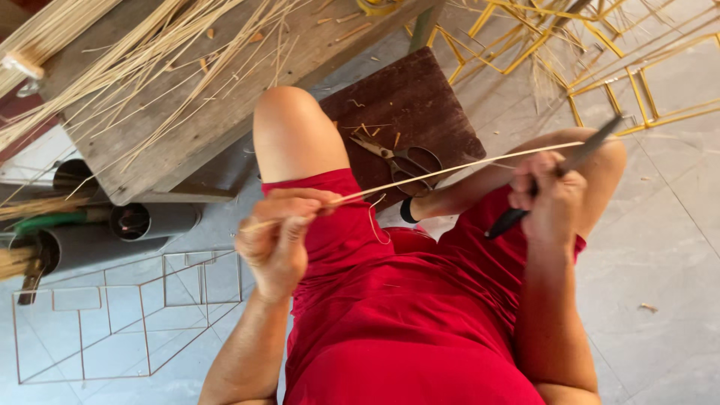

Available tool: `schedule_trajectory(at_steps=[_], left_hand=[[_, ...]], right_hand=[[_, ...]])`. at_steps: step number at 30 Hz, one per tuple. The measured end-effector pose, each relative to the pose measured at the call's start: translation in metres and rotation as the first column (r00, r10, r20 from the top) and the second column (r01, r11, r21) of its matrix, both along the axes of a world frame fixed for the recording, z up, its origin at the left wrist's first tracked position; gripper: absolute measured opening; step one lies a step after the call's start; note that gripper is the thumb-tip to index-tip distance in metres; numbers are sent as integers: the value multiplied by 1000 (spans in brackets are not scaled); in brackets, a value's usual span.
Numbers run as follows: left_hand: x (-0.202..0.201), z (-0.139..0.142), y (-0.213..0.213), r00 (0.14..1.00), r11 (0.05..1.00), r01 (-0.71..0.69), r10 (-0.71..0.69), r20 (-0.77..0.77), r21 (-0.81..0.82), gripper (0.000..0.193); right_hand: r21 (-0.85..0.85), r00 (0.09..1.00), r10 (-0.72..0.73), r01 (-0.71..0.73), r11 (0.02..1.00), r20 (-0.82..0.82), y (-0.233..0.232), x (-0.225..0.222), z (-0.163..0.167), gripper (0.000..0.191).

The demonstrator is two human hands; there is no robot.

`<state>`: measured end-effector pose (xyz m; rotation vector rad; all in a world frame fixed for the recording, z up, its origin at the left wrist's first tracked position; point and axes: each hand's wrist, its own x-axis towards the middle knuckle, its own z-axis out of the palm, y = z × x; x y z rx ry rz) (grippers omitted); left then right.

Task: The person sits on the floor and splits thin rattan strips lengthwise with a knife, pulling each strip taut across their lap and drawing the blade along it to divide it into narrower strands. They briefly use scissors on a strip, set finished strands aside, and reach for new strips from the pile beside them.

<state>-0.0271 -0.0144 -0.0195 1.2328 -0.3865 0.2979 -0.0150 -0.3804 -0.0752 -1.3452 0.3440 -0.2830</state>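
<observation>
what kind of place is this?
Likely a small craft workshop for bamboo or cane frames. A wooden bench is strewn with thin strips, yellow stick frames lie on the tiled floor, and the right hand works a knife along a thin strip held by the left hand.

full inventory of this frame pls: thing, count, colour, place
bamboo strip: 1, pale, held between both hands
knife: 1, dark handle, right hand
scissors: 1, dark, on stool
stool: 1, dark brown wood, between knees
workbench: 1, grey wood, upper left
loose strips: many, pale, on workbench
yellow frames: several, floor upper right
wire frame: 1, grey, floor lower left
tubes: few, grey, under workbench
left hand: pinching strip
right hand: gripping knife
</observation>
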Motion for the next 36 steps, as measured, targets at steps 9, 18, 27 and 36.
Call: schedule_trajectory(at_steps=[9, 18, 27, 36], left_hand=[[10, 1, -53, 997, 996, 80, -80, -14, 43, 15], [19, 23, -74, 995, 983, -90, 84, 44, 159, 22], [23, 27, -90, 987, 967, -109, 78, 140, 231, 25], [24, 31, -89, 991, 963, -22, -15, 135, 270, 30]], right_hand=[[-281, 666, 667, -746, 604, -334, 83, -43, 54, 35], [-466, 798, 584, -577, 671, -148, 91, -60, 119, 51], [-436, 673, 738, -681, 588, -56, 111, -55, 150, 70], [-513, 693, 716, -645, 567, -80, 122, -39, 164, 62]])
